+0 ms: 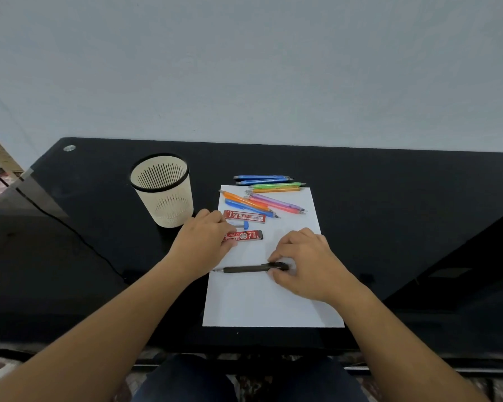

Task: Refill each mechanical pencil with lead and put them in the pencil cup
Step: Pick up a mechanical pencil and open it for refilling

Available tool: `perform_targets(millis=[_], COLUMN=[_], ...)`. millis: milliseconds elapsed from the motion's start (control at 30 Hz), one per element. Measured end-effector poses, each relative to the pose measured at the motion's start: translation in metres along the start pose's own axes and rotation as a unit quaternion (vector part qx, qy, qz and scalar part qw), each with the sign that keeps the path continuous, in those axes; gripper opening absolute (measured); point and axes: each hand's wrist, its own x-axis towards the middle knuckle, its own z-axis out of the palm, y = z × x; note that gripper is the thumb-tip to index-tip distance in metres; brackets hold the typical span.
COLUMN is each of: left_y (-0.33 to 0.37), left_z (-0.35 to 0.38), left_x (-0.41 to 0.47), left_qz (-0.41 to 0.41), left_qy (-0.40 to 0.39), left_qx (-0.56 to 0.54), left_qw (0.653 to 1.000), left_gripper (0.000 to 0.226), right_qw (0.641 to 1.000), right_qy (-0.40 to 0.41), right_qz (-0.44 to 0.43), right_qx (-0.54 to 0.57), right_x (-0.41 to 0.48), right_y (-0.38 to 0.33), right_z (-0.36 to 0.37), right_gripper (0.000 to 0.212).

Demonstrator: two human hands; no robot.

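Pencils (262,198) in bright colors are laid in a loose pile at the far end of the white paper (270,303), near the pencil cup (164,192). A black pencil (249,268) is pinched at its back end by the right hand (308,265), flat on the paper. The left hand (204,239) is curled over the red lead boxes (244,226); what it grips cannot be told.

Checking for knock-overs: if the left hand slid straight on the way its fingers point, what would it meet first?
Probably the lead cases: the left hand points right and away, fingertips already at the lower red lead case, with the small blue-capped tube just beyond.
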Motion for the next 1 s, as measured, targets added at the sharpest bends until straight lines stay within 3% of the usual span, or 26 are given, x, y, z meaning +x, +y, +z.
perform_targets(millis=[233, 367, 600, 833, 1000], left_y=[0.009, 0.016, 0.020, 0.020, 0.022], left_z=[0.001, -0.002, -0.005, -0.010, -0.005], left_x=[-0.001, -0.008, -0.016, -0.023, -0.031], left_qz=[-0.007, 0.003, 0.024, 0.086, 0.106], left_qy=[-0.004, 0.027, 0.074, 0.188, 0.226], left_qx=[0.028, 0.002, -0.018, 0.005, 0.009], left_qw=[1.000, 1.000, 0.997, 0.978, 0.968], left_gripper=[0.046, 0.041, 0.043, 0.040, 0.039], right_qw=[0.998, 0.998, 0.997, 0.995, 0.997], right_qy=[0.038, 0.021, 0.054, 0.091, 0.055], right_qz=[0.048, 0.057, 0.046, 0.041, 0.044], right_qx=[-0.007, 0.003, 0.014, 0.021, 0.020], right_x=[0.012, 0.017, 0.011, 0.003, -0.003], right_y=[-0.004, -0.008, -0.013, -0.016, -0.019], right_z=[-0.008, -0.014, -0.017, -0.021, -0.025], right_gripper=[0.042, 0.053, 0.039, 0.042, 0.042])
